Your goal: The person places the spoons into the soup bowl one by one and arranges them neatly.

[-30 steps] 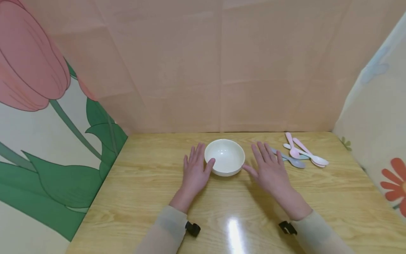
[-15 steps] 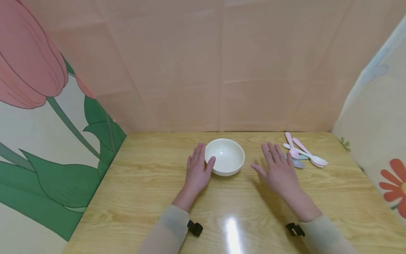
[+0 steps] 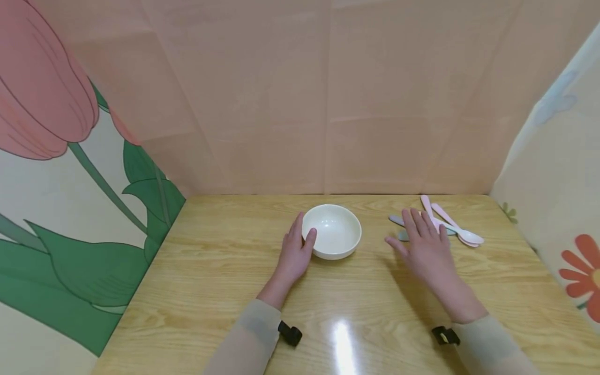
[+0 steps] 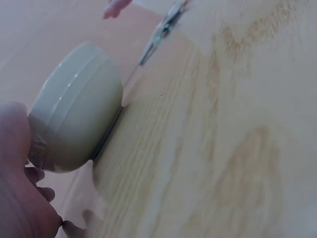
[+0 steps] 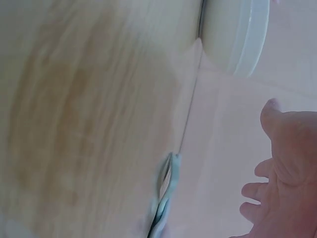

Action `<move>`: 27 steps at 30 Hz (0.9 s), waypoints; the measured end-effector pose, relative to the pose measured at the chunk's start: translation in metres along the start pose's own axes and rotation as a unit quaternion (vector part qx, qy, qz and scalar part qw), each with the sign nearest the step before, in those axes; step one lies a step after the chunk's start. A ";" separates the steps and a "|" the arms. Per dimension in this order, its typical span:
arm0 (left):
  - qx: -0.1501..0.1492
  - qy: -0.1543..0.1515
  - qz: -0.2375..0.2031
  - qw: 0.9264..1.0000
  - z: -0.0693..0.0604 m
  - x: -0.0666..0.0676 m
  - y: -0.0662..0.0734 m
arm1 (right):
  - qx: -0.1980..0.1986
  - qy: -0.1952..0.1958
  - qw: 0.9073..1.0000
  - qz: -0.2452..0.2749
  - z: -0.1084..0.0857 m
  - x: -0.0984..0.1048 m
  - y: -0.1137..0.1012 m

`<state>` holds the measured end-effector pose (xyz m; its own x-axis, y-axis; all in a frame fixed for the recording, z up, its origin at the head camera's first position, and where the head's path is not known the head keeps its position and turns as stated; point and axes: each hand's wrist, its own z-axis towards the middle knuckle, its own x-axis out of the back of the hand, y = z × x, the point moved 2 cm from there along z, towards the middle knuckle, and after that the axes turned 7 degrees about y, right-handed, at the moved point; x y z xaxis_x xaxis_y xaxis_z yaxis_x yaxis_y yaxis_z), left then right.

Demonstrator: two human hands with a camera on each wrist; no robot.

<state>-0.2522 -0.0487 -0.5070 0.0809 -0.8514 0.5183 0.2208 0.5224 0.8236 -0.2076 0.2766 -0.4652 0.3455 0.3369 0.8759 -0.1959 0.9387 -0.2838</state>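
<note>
Though partly behind fingers [image 3: 419,224], spoons [image 3: 469,237] near bowl [image 3: 334,233].

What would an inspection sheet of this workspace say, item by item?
Surface: wood-grain table, light glare near the front.
Job's things: white bowl upright, nothing seen inside; spoons in a crossed pile to its right, partly hidden by the right grip.
Clutter: nothing seen.
Grips: both bare hands; left grip cups the bowl's left side, thumb by the rim; right raised off the table, thumb out, holding nothing.
Cables: nothing seen.
Surroundings: pinkish backdrop behind, tulip panel left, flowered panel right.
</note>
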 end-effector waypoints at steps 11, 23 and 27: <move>-0.006 0.001 -0.024 1.000 -0.001 -0.005 -0.003 | -0.025 -0.006 1.000 0.000 0.003 -0.005 0.027; -0.017 -0.016 -0.029 0.999 -0.009 -0.009 0.001 | -0.045 -0.036 0.998 0.002 0.009 -0.003 0.043; -0.017 -0.022 -0.024 0.999 -0.011 -0.011 0.002 | -0.040 -0.035 0.999 0.001 0.011 -0.004 0.048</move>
<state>-0.2424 -0.0387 -0.5138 0.0275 -0.8723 0.4882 0.2555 0.4783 0.8402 -0.2289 0.3192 -0.4782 0.2794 0.3348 0.8999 -0.1208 0.9420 -0.3130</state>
